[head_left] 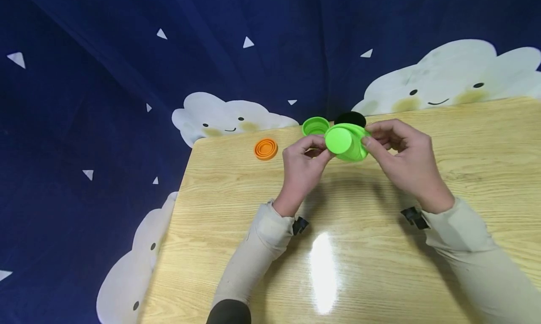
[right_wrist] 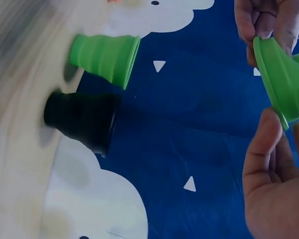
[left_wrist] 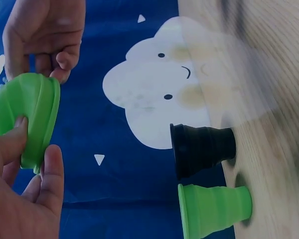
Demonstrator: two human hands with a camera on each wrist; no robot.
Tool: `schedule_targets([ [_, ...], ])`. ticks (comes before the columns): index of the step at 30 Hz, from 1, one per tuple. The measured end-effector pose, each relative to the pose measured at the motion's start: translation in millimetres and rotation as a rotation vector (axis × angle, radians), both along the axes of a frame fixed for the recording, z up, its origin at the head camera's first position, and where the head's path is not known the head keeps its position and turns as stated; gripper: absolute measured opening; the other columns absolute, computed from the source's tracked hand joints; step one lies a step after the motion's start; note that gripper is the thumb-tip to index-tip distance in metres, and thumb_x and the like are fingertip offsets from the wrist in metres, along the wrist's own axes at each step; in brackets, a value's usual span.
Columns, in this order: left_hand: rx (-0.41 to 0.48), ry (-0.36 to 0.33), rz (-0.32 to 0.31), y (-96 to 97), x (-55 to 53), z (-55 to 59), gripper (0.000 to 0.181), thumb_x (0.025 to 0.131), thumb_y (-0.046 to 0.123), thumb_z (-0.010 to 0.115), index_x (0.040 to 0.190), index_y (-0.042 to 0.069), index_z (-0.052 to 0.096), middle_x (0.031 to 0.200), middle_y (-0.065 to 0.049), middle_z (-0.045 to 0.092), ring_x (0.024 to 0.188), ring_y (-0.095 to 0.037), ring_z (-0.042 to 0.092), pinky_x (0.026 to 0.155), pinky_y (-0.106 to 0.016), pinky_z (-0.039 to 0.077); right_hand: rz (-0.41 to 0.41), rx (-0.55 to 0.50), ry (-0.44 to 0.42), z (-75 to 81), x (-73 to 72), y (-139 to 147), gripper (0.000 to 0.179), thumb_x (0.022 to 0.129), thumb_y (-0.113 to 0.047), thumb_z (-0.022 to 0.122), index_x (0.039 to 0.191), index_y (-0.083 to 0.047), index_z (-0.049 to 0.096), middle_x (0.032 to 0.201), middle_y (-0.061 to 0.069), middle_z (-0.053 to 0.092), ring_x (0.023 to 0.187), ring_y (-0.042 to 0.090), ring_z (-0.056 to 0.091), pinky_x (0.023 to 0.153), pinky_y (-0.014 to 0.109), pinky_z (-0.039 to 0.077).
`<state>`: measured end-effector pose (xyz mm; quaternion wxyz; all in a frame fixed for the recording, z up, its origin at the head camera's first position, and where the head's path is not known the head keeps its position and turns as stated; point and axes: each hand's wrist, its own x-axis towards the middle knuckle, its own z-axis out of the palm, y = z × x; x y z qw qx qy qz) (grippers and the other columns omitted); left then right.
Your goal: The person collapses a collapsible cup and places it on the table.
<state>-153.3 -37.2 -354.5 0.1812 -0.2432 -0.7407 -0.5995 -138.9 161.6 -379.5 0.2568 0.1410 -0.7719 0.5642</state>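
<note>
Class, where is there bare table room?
Free: wooden tabletop between flattened orange ringed cup and beige left sleeve, or right of the right hand. Crowded: far edge, by standing green ribbed cup, black ribbed cup and held green cup.

Left grip [head_left: 302, 163] and right grip [head_left: 407, 160] close together, each in a pinch (both arms [head_left: 255, 251] forward).

Left fingers [head_left: 312, 142] and right fingers [head_left: 376, 150] pinch a green cup [head_left: 340, 141] above a wooden table [head_left: 220, 188] bearing an orange cup [head_left: 266, 149].
</note>
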Motion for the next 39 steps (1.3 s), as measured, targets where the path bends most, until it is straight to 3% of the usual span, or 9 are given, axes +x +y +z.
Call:
schedule_targets([
  [3,0.023,-0.027,0.018,-0.1,-9.6,-13.7,0.008,0.081,-0.008,0.079,0.082,-0.007,0.071,0.079,-0.017,0.070,0.072,-0.023,0.069,0.069,-0.036,0.063,0.094,-0.094,-0.007,-4.8,2.5,0,0.019,0.084,0.013,0.072,0.103,0.011,0.069,0.099,0.005,0.071,0.082,0.014,0.066,0.069,0.017,0.053],
  [6,0.042,-0.069,0.023,-0.3,-19.9,-28.5,0.009,0.082,-0.002,0.081,0.085,-0.003,0.073,0.082,-0.013,0.072,0.076,-0.015,0.070,0.071,-0.031,0.062,0.190,-0.191,0.007,-10.6,4.9,-2,0.024,0.078,0.021,0.073,0.101,0.014,0.068,0.110,0.014,0.070,0.093,0.017,0.067,0.075,0.020,0.056],
  [10,0.053,-0.111,0.038,0.2,-23.6,-35.6,0.012,0.081,0.003,0.084,0.086,0.000,0.073,0.083,-0.010,0.073,0.076,-0.010,0.069,0.070,-0.031,0.062,0.206,-0.282,0.028,-14.8,5.6,-8,0.026,0.072,0.025,0.075,0.095,0.015,0.071,0.114,0.023,0.068,0.099,0.021,0.067,0.075,0.022,0.057],
  [16,0.102,-0.136,0.012,1.9,-20.8,-38.5,0.012,0.083,0.004,0.083,0.087,-0.001,0.073,0.084,-0.009,0.072,0.076,-0.009,0.068,0.070,-0.042,0.062,0.132,-0.346,0.077,-18.2,4.1,-16,0.016,0.073,0.026,0.073,0.087,0.018,0.072,0.110,0.029,0.068,0.103,0.027,0.066,0.067,0.016,0.056],
  [20,0.111,-0.110,-0.006,3.0,-18.7,-37.7,0.011,0.082,0.002,0.083,0.086,-0.001,0.074,0.084,-0.009,0.073,0.078,-0.009,0.069,0.072,-0.037,0.063,0.014,-0.258,0.088,-14.5,5.8,-20,0.010,0.076,0.021,0.073,0.083,0.014,0.074,0.108,0.027,0.069,0.094,0.020,0.068,0.060,0.014,0.051],
  [24,0.072,-0.014,-0.032,4.4,-15.4,-36.0,0.009,0.080,-0.002,0.083,0.083,-0.003,0.075,0.086,-0.011,0.073,0.086,-0.011,0.070,0.073,-0.031,0.062,-0.112,-0.166,0.117,-6.3,8.6,-26,0.006,0.077,0.016,0.073,0.074,0.010,0.074,0.101,0.022,0.072,0.073,0.009,0.063,0.055,0.013,0.044],
  [28,0.020,0.018,-0.046,5.2,-13.2,-34.0,0.008,0.079,-0.004,0.083,0.082,-0.003,0.076,0.084,-0.011,0.073,0.088,-0.009,0.069,0.073,-0.028,0.062,-0.178,-0.116,0.132,-3.7,9.7,-28,0.008,0.076,0.015,0.075,0.070,0.010,0.072,0.096,0.022,0.073,0.069,0.004,0.060,0.055,0.013,0.043],
  [34,-0.012,-0.164,-0.057,2.6,-15.7,-33.4,0.009,0.080,0.003,0.084,0.084,0.001,0.076,0.084,-0.005,0.074,0.079,-0.007,0.069,0.072,-0.027,0.061,-0.163,-0.077,0.031,-12.7,5.5,-20,0.001,0.079,0.008,0.076,0.078,0.007,0.076,0.100,0.017,0.074,0.080,0.003,0.067,0.062,0.012,0.051],
  [39,0.024,-0.307,-0.118,-1.5,-18.2,-33.7,0.012,0.083,0.006,0.083,0.088,0.001,0.074,0.087,-0.006,0.072,0.081,-0.014,0.068,0.075,-0.030,0.061,-0.066,-0.149,-0.106,-12.1,4.1,-14,0.006,0.084,0.004,0.076,0.089,0.006,0.077,0.103,0.005,0.074,0.087,0.008,0.071,0.071,0.015,0.057],
])
